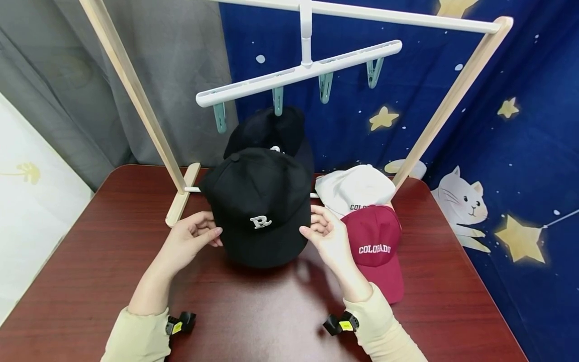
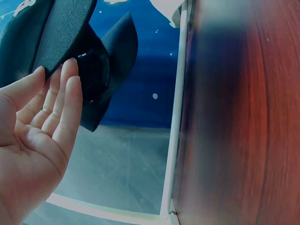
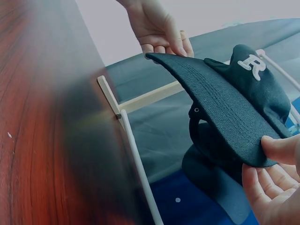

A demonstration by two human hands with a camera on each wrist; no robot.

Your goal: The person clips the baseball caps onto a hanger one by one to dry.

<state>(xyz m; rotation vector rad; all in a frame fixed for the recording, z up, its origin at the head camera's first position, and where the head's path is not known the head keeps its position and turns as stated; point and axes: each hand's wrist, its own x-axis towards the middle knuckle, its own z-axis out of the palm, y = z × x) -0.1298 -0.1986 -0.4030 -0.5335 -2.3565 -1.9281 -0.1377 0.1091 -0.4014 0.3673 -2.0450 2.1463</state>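
Note:
A black baseball cap (image 1: 253, 201) with a white letter on its front is held above the table, brim toward me. My left hand (image 1: 193, 242) pinches the brim's left edge between thumb and fingers. At the opposite edge, my right hand (image 1: 329, 236) pinches the brim the same way; the right wrist view shows its thumb on top and fingers beneath. Behind this cap a second dark cap (image 1: 276, 125) hangs beneath a blue-green clip (image 1: 278, 100) of the white hanger (image 1: 298, 73). The held cap covers much of it.
Right of my right hand lie a white cap (image 1: 348, 186) and, in front of it, a maroon cap (image 1: 375, 239) lettered COLORADO. A wooden rack with a left post (image 1: 135, 95) and right post (image 1: 452, 100) stands on the red-brown table (image 1: 253, 322). Other clips (image 1: 324, 88) hang from the hanger.

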